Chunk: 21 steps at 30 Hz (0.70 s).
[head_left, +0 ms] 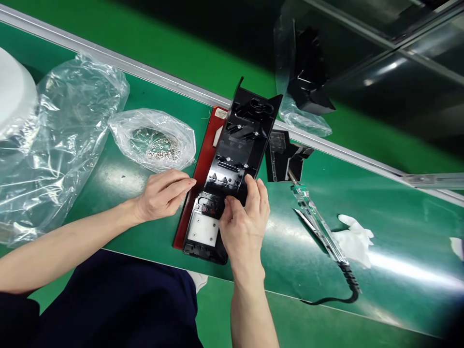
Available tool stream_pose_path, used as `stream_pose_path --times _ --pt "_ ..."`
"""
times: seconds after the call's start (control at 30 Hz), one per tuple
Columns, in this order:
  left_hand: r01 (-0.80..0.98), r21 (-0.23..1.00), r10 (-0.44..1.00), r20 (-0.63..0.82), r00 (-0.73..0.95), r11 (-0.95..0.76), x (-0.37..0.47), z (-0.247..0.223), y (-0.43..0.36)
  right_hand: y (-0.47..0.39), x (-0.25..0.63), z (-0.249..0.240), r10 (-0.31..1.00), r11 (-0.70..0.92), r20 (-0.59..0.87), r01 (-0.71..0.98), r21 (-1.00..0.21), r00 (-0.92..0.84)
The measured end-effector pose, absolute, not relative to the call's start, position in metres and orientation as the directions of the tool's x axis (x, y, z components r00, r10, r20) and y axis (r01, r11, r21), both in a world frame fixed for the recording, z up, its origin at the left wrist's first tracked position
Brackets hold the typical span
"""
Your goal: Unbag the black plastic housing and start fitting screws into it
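A long black plastic housing [239, 140] lies on a red-brown board [203, 164] on the green bench, with a white plate [203, 229] set in its near end. My right hand [244, 220] rests on the housing's near right part, fingers pinched on its edge. My left hand [165, 193] sits at the board's left edge, fingertips touching near the housing, fingers curled; it seems to hold nothing large.
An open plastic bag of small silver screws [159, 145] lies left of the board. Crumpled clear plastic [61, 135] is further left. A clear-handled electric screwdriver [319, 227] with black cable lies to the right, beside a white glove [357, 239]. Black parts [286, 157] sit behind.
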<state>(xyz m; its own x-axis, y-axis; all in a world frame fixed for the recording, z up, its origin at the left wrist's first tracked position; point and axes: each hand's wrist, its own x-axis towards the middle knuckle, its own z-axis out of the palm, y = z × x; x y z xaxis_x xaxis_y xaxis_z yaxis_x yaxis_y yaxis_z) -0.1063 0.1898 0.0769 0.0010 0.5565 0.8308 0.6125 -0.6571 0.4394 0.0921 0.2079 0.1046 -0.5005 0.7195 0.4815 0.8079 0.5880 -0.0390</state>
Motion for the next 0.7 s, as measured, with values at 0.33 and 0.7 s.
stream_pose_path --times 0.33,0.7 --pt "0.61 0.436 0.554 0.833 0.005 -0.662 -0.106 0.076 0.19 0.199 0.1 0.11 0.709 0.621 0.513 0.773 -0.13 -0.483" --pt "0.623 0.45 0.563 0.826 -0.019 -0.64 -0.105 0.078 0.189 0.184 0.11 0.122 0.685 0.573 0.668 0.782 -0.246 -0.292"
